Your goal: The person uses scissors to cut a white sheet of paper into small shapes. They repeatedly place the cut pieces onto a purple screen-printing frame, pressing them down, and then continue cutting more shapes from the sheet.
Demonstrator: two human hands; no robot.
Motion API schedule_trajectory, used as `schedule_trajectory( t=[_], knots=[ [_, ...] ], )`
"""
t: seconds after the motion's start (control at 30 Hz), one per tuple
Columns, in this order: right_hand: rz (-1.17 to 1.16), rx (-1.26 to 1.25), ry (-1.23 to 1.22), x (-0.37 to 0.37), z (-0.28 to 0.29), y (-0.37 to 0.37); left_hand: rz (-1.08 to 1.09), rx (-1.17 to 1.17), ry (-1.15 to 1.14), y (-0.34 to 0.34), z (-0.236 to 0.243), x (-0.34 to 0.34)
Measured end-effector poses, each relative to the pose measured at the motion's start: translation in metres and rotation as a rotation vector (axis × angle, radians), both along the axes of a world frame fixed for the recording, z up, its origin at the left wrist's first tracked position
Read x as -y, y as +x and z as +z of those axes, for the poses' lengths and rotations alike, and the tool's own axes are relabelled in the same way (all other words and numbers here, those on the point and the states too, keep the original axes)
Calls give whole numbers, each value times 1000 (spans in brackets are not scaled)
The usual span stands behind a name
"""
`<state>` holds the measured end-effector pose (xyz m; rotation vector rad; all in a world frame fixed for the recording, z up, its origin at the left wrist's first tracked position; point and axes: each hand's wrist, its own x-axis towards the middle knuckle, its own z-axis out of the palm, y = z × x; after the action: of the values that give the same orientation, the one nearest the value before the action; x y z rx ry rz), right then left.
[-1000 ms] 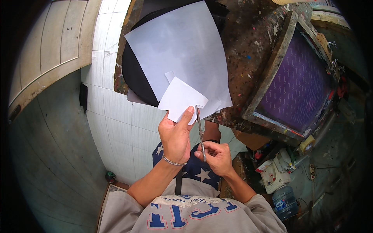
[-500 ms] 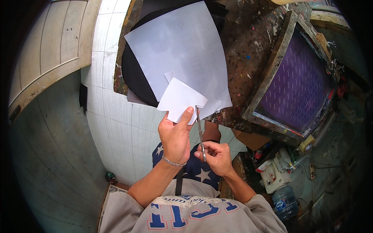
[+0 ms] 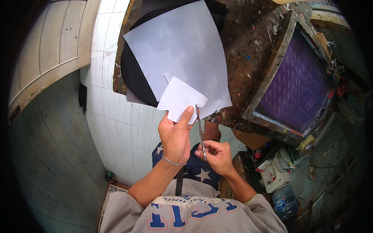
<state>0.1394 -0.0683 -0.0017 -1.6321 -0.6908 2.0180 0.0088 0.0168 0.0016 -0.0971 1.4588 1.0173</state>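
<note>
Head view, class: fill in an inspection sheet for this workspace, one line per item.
Surface: paint-spattered table, a large white sheet lying over black cloth.
Job's things: small paper piece; scissors, blades at its right edge.
Clutter: purple-mesh screen frame on the table.
Grippers: left hand pinches the paper piece; right hand grips the scissors.
Cables: thin cords by a power strip, lower right.
Surroundings: white tiled floor, water bottle, small green object.

I see a paint-spattered workbench (image 3: 252, 46); on it a black cloth (image 3: 134, 73) under a white sheet (image 3: 175, 50) at ten o'clock, a purple-meshed screen frame (image 3: 299, 81) at three.
</note>
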Motion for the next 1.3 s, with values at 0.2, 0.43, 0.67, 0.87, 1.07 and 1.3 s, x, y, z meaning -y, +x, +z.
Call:
schedule_trajectory(
  t=[0.2, 0.43, 0.67, 0.87, 1.07, 1.3],
  knots=[
    [29, 23, 25, -1, 1, 0, 1, 6, 11, 0, 0, 1],
    [5, 38, 28, -1, 0, -2, 38, 32, -16, 0, -2, 0],
    [-156, 145, 117, 5, -11, 7, 98, -18, 26, -7, 2, -10],
    [-128, 541, 202, -73, -31, 40, 38, -72, 143, -30, 0, -17],
    [105, 1033, 451, -151, -93, 73, 54, -19, 158, -27, 0, -22],
    [284, 1109, 411, -179, -84, 70, 85, 154, 109, -31, 1, -17]
  ],
)
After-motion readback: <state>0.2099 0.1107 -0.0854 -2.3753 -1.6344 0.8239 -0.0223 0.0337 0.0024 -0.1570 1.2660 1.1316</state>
